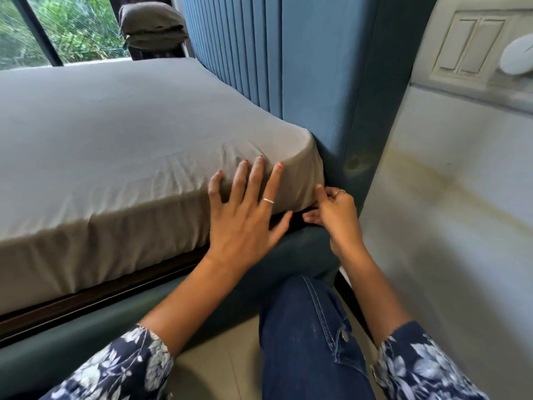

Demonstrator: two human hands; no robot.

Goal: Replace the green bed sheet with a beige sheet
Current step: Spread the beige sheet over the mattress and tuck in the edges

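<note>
Beige sheet [115, 134] covers the mattress, its corner just beyond your 2 hands. Your left hand [248, 209] lies flat, fingers spread, on that corner; your right hand [334, 210], nearer the blue headboard [331, 96], pinches the hem.

Left hand [248, 215] flat on the beige sheet [115, 134] corner, right hand [336, 209] pinching its hem.

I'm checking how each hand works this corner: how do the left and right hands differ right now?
The left hand lies flat with fingers spread on the beige sheet; the right hand has curled fingers at the sheet's bottom edge, lower and nearer the blue headboard. Both wear a ring.
</note>
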